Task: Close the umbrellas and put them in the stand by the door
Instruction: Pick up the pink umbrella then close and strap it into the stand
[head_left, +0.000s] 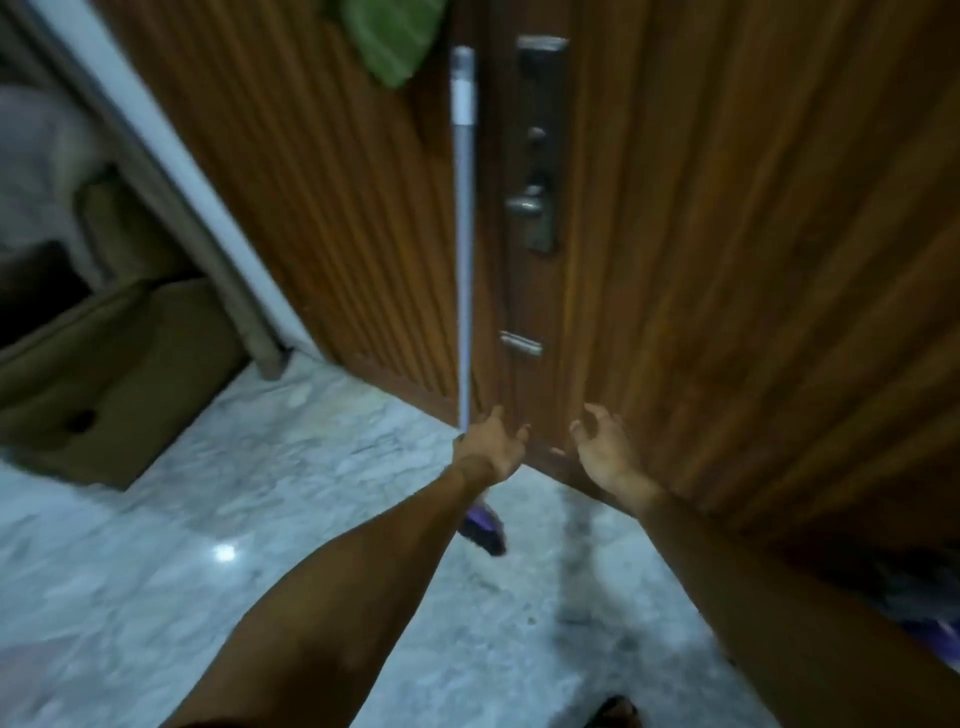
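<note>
Presently, left hand (491, 441) and right hand (602, 447) reach empty, fingers spread, toward the ribbed brown wooden door (727, 260). No umbrella or stand identifiable; a grey metal pole (464, 234) leans beside the left hand. Step judged: locating an umbrella; next requires finding and grasping one.

Brown ribbed wooden door (727, 260), pale grey pole (464, 260), green cloth (392, 36), white-grey marbled floor (182, 545).

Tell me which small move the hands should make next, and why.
Probably close the left hand around the grey pole leaning on the door. It and the right hand are open and empty, and the left is beside the pole's lower end. Whether it is an umbrella is unclear.
</note>
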